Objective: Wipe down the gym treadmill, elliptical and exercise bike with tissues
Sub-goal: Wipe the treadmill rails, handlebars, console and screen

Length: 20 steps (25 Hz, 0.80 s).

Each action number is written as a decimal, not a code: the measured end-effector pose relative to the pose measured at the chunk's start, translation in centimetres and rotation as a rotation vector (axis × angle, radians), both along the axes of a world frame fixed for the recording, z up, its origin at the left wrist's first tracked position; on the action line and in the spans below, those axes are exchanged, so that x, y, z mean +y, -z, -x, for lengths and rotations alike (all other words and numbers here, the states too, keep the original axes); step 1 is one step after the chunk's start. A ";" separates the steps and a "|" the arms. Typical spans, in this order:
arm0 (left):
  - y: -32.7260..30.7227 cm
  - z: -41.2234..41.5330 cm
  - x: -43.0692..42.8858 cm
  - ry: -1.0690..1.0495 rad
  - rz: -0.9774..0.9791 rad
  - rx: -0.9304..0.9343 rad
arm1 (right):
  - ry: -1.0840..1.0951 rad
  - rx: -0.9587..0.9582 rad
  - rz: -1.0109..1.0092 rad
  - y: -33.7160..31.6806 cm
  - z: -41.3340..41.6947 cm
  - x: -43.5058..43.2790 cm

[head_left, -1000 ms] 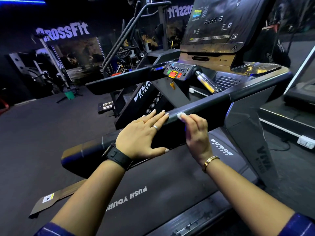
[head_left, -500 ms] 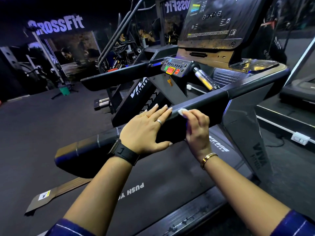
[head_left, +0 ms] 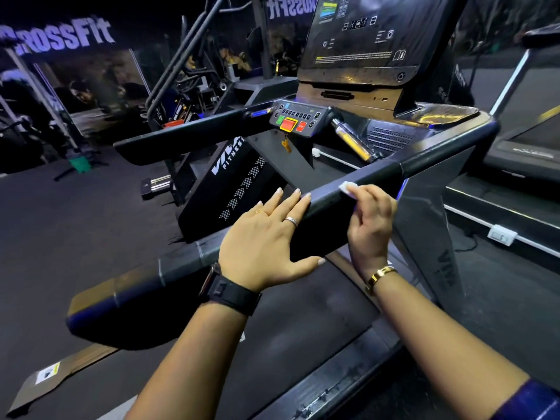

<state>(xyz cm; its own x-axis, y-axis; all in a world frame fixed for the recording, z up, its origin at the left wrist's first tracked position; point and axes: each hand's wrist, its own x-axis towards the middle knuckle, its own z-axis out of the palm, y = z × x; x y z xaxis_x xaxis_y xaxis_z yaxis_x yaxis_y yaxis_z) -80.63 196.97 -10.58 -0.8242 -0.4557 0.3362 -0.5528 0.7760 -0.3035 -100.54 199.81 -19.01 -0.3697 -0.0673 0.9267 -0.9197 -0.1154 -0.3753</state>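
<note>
A black treadmill fills the view, and its near side handrail (head_left: 372, 180) runs from lower left up to the right. My left hand (head_left: 266, 241) lies flat on the rail with straight fingers and the thumb underneath. Just to its right, my right hand (head_left: 369, 222) curls over the rail and presses a small white tissue (head_left: 345, 187) against its top; only a corner of the tissue shows under the fingertips. The running belt (head_left: 303, 328) lies below my forearms.
The control panel (head_left: 298, 120) with red and green buttons and the dark console screen (head_left: 363, 34) stand ahead. The far handrail (head_left: 181, 139) runs parallel on the left. Other gym machines (head_left: 188, 86) stand behind, another treadmill (head_left: 527, 147) at right, a white power socket (head_left: 501, 234) on the floor.
My right hand with the tissue has slid further up the rail to the right, away from the left hand. The left hand stays flat on the rail.
</note>
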 end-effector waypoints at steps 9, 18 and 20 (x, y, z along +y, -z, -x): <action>0.2 1.2 0.2 0.002 -0.007 0.007 | -0.141 0.208 -0.078 2.3 -2.9 1.2; 0.1 1.9 0.4 -0.014 -0.040 0.026 | -0.035 0.028 -0.083 5.0 -3.8 1.3; -0.2 2.3 0.6 -0.013 -0.076 0.064 | -0.133 0.178 -0.070 3.0 -4.2 1.3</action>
<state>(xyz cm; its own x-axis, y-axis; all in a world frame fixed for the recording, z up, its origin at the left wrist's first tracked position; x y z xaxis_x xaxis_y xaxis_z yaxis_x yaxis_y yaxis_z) -82.93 197.62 -10.35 -0.7960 -0.4924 0.3519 -0.5794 0.7882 -0.2076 -96.32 201.11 -22.00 -0.1846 -0.1707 0.9679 -0.9506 -0.2192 -0.2200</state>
